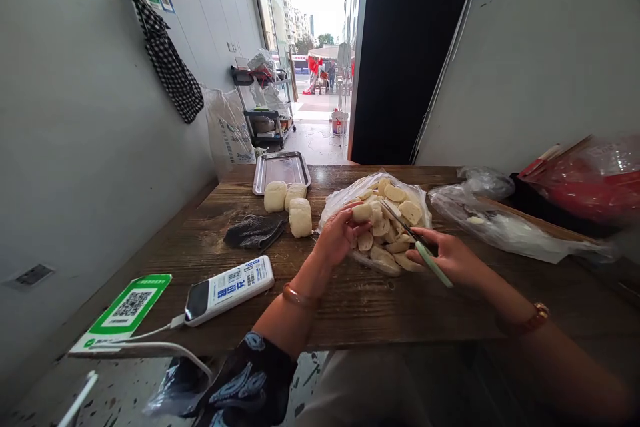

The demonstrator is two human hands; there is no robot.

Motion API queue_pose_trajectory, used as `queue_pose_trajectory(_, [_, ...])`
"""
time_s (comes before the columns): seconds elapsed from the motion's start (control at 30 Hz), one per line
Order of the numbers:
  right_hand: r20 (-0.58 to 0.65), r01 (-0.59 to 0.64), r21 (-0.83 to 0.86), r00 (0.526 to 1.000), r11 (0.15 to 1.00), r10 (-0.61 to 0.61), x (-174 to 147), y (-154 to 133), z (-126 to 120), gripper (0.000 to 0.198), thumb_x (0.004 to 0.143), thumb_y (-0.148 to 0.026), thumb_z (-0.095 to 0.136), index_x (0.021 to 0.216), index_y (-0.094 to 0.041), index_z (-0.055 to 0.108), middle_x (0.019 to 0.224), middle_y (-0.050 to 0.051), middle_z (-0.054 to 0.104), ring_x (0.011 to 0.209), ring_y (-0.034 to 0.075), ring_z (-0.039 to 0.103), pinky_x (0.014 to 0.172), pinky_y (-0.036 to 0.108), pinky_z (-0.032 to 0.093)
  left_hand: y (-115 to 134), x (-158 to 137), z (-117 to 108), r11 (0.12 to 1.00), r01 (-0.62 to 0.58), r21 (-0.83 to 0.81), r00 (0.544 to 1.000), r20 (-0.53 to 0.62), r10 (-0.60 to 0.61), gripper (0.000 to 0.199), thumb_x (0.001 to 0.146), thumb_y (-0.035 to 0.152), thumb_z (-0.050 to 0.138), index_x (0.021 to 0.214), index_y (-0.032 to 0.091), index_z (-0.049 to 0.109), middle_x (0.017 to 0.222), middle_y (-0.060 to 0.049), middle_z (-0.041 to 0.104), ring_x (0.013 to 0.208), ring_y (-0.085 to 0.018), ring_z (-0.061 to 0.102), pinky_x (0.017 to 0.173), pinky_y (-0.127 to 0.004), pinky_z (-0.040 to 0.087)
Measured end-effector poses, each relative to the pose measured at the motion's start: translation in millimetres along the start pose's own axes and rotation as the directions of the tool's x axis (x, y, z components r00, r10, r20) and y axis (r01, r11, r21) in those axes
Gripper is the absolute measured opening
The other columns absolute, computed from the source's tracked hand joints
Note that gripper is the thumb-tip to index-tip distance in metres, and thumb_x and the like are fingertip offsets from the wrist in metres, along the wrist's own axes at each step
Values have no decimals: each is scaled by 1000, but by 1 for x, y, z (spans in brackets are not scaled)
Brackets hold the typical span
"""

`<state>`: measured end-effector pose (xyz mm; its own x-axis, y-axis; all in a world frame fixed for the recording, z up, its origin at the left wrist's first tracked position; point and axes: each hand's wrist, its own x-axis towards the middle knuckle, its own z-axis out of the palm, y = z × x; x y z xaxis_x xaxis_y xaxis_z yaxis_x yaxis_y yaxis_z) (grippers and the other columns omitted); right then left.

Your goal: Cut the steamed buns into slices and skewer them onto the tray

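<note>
My left hand [339, 233] is closed around a pale piece of steamed bun [362, 213], held over the near left of an open clear plastic bag [345, 195]. Heaped on the bag are many cut bun slices [395, 193]. In my right hand [445, 257] is a pair of scissors [433, 264] with light green handles, its dark narrow blades pointing up and left over the slices, close to the held piece. Whether the blades touch the bread I cannot tell. Left of the bag, whole steamed buns [301, 217] sit on the wooden table [340, 313].
A metal tray [283, 170] lies behind the buns. Nearer are a dark cloth [255, 231], a white power bank [230, 288] with a cable, and a green QR-code card [127, 307]. Plastic bags [510, 227] lie at the right. A cart [265, 103] stands by the doorway.
</note>
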<state>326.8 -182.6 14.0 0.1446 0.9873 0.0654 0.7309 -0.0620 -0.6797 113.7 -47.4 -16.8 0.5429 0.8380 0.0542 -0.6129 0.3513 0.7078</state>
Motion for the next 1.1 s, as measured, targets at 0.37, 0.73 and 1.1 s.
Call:
queue_pose_trajectory(0.37, [44, 98, -144, 995, 985, -93, -5, -9, 4, 64, 85, -52, 68, 138, -17, 65, 122, 14, 76, 107, 35, 73, 90, 41, 56, 1, -5, 2, 993, 43, 107, 993, 108, -55, 44, 75, 39, 86, 108, 15, 69, 104, -9, 74, 92, -21, 73, 83, -33, 59])
queue_pose_trajectory(0.73, [10, 98, -120, 995, 988, -98, -4, -14, 4, 67, 82, -53, 70, 138, -16, 64, 113, 12, 78, 100, 33, 73, 87, 41, 57, 1, -5, 2, 991, 0, 137, 996, 91, -13, 52, 66, 32, 91, 109, 14, 69, 97, -5, 72, 80, -15, 69, 70, -25, 56])
queue_pose_trajectory(1.1, [14, 181, -82, 984, 980, -180, -4, -10, 6, 74, 75, -48, 77, 142, -21, 58, 123, 13, 73, 104, 30, 71, 92, 43, 56, 0, -8, 6, 998, -18, 65, 989, 145, 9, 44, 69, 28, 89, 106, 16, 68, 104, -5, 72, 88, -16, 70, 87, -33, 58])
